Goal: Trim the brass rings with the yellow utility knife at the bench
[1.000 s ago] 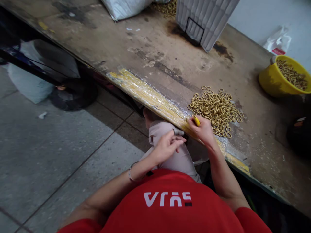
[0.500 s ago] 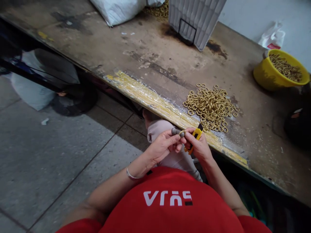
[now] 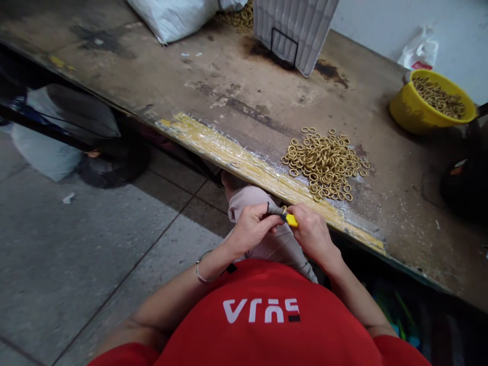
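Note:
My left hand [image 3: 253, 226] is closed on a short dark grey rod-like piece [image 3: 273, 209], its thumb pressed along the side. At the right end of this piece sits a brass-coloured ring [image 3: 284, 209]; whether it goes fully around is too small to tell. My right hand [image 3: 313, 233] wraps around a yellow utility knife [image 3: 292, 220], whose dark front end points left against or just by the grey piece and my left thumb. Just beyond my hands, a pile of brass-coloured rings [image 3: 324, 162] lies on the worn workbench [image 3: 213, 91].
Yellow tape [image 3: 236, 157] covers the bench's near edge. A yellow bucket [image 3: 415, 109] of rings stands at right, a grey ribbed container [image 3: 293, 30] at the back. A white sack [image 3: 175, 18] lies back left. Below my hands is my trousered leg [image 3: 247, 197].
My right hand has turned the utility knife from upright to pointing left, bringing its front end to the grey piece. The left hand keeps its hold. The view has shifted slightly.

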`<state>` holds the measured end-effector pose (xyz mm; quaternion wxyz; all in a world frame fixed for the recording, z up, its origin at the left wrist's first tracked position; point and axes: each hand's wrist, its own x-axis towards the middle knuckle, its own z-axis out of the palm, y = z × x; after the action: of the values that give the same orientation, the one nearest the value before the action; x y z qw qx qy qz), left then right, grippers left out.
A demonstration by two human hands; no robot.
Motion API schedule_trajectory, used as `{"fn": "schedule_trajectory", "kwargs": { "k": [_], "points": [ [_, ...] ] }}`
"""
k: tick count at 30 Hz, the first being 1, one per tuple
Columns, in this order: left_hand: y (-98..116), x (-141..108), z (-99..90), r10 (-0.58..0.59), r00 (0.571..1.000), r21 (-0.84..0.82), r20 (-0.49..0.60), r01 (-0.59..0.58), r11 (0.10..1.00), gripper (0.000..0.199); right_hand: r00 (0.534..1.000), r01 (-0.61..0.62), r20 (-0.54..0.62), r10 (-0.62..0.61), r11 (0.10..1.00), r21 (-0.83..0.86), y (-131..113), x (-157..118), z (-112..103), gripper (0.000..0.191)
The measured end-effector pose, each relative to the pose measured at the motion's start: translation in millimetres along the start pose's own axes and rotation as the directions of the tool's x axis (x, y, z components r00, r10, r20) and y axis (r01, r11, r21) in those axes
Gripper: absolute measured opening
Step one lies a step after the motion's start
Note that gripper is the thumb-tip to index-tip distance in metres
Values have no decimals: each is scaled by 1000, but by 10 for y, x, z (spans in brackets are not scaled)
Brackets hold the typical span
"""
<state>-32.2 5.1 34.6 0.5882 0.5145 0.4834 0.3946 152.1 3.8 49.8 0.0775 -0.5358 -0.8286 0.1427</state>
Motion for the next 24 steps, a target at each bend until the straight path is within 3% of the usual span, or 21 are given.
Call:
{"fn": "schedule_trajectory", "kwargs": {
  "k": [4,9,14,17,20,22,24],
  "points": [
    [17,-46,-29,44,999,79,-12,-43,996,25,999,-43,-3,43,989,-139,45,85,37,16],
    [114,-176,-47,113,992,90,61,-119,989,23,944,-330,-67,324,898,-290,331,335,15,24],
    [-63,-93,40,163,970,197,177,-198,960,31,962,-264,-139,235,929,-259,373,732,30,19],
    [-217,-16,133,195,962,244,192,-240,940,30,955,-297,-116,274,910,-289,304,1008,87,19],
    [-275,14,185,136,966,257,219,-192,947,27,947,-320,-86,308,901,-293,319,1182,112,20],
    [-258,28,175,80,971,249,225,-137,959,34,952,-303,-98,288,931,-205,364,1190,92,17],
    [-223,59,131,40,988,196,149,-69,978,34,960,-252,-124,253,967,21,395,1105,45,18]
  ]
}}
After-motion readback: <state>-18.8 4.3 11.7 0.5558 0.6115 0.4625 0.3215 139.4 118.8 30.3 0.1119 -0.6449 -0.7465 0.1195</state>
